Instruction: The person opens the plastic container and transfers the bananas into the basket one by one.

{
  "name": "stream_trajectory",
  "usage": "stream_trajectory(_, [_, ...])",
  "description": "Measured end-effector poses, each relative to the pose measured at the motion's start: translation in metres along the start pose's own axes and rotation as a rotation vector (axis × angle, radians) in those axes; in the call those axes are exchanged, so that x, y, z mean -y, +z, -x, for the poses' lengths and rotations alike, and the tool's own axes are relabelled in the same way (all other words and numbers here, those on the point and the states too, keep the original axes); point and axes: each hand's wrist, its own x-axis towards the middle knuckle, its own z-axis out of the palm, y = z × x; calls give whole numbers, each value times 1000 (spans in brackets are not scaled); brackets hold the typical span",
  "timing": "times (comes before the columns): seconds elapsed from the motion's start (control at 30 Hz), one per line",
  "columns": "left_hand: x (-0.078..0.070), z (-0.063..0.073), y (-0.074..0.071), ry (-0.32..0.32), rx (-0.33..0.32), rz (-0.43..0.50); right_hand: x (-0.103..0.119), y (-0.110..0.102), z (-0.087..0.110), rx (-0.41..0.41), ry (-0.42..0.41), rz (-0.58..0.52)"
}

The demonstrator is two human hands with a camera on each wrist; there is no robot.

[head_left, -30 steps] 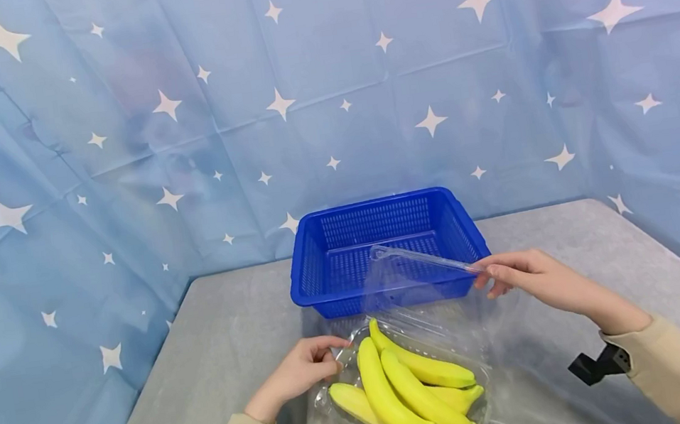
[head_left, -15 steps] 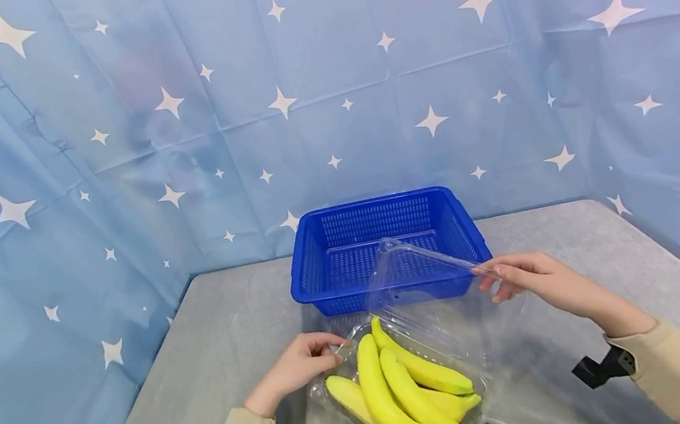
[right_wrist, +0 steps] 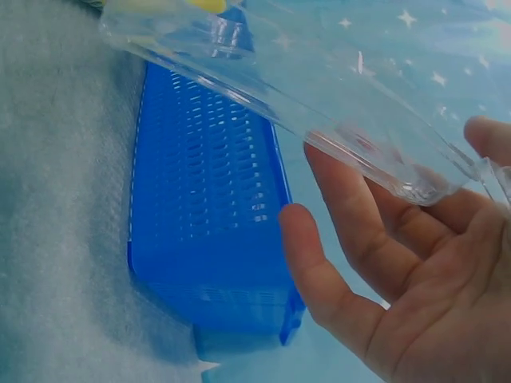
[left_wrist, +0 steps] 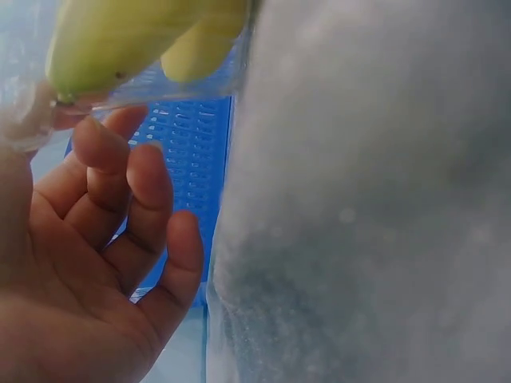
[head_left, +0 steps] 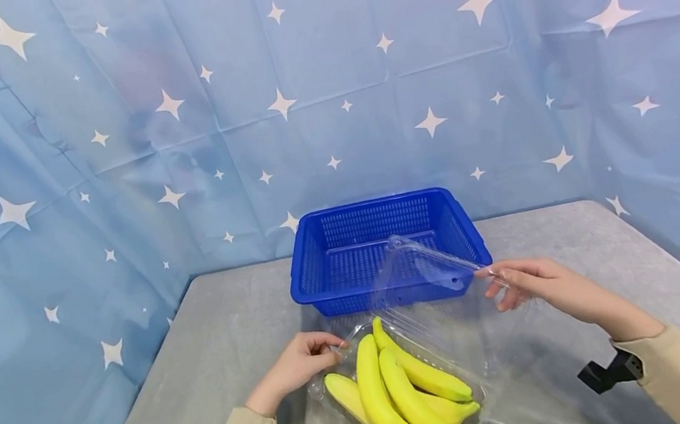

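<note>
Behind everything hung a pale-blue cloth curtain with white stars (head_left: pixel 339 54), and before it stood the grey table (head_left: pixel 237 311). On the table's far part sat the blue rectangular perforated plastic basket (head_left: pixel 298 267). Nearer you lay the clear plastic container (head_left: pixel 317 389), its transparent lid (head_left: pixel 432 256) raised and slanting up from the far side, overlapping the basket in the head view; whether they touched could not be told. Inside the container were at least five curved yellow bananas (head_left: pixel 412 403), heaped together, their long axes mostly running from far left to near right. Your right hand (head_left: pixel 536 279) pinched the lid's edge; your left hand (head_left: pixel 299 366) pinched the container's left rim. From the left fingers the bananas lay just to the right and towards you, so that hand was the nearer. The left wrist view showed the other fingers loosely curled, hidden from the head view; the right wrist view showed fingers spread below the lid's edge.
</note>
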Motion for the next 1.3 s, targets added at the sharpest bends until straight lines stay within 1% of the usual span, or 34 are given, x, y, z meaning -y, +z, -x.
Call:
stream_trajectory(0.1, [15, -3, 1, -22, -1, 7, -1, 1, 3, 25, -8, -24])
stream_trajectory(0.2, [28, -7, 0, -23, -18, 3, -2, 1, 5, 36, -22, -29])
stream_trajectory(0.27, [32, -10, 0, -22, -32, -3, -3, 0, 7, 43, -26, -33])
stream_trajectory(0.47, [32, -13, -2, -30, -42, -10, -5, -2, 10, 73, -5, -65])
stream_trajectory(0.6, [29, -13, -1, -32, -50, -21, -6, -2, 10, 95, -14, -96])
stream_trajectory(0.77, [13, -9, -2, -34, -49, -11, -5, -2, 10, 105, -10, -77])
stream_trajectory(0.87, [8, -9, -3, -32, -45, -3, -6, -2, 11, 115, -9, -75])
stream_trajectory(1.0, [19, -13, -3, -37, -55, -4, -9, -3, 13, 137, -17, -103])
stream_trajectory(1.13, [32, -17, -5, -36, -63, -3, -13, -2, 15, 170, -36, -158])
stream_trajectory(1.3, [39, -21, -7, -36, -65, -10, -18, -2, 17, 224, -73, -215])
